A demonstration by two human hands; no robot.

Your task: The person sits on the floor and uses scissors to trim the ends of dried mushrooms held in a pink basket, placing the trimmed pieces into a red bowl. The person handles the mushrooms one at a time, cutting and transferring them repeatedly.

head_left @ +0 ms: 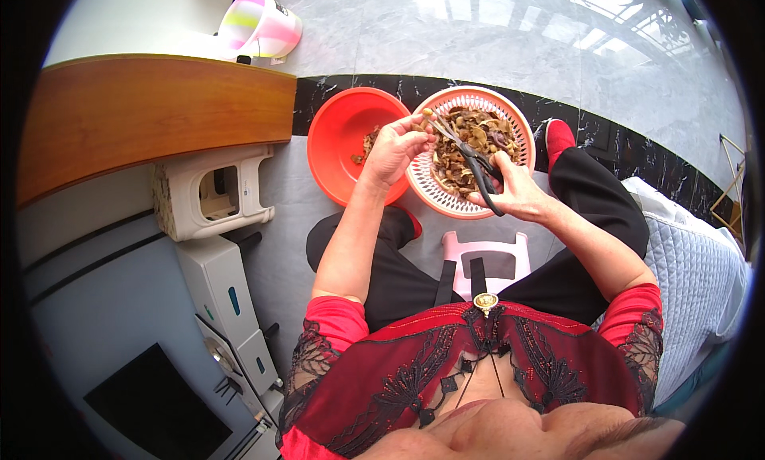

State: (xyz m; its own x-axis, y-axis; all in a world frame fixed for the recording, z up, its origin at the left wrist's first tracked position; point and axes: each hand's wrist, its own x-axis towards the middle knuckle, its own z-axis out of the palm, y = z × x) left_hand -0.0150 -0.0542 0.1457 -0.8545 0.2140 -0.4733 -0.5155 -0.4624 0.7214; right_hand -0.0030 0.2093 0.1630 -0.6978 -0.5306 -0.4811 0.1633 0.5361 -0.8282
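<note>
Now the left hand (394, 152) is pinching a small piece (428, 112) over the rim of the colander (431, 191), while the right hand (519, 192) is gripping scissors (468, 151) close by; trimming is probably underway, the next snip calling for steady aim.

The person's top (430, 340) comes in deep red, dotted with red sparkle — and there are black fan motifs (402, 384) across it! Bright red sleeves (633, 308) carry black lace (315, 352), a round gold-toned ornament (485, 301) gleams up front — black trousers (610, 205), red shoes (561, 136).
</note>
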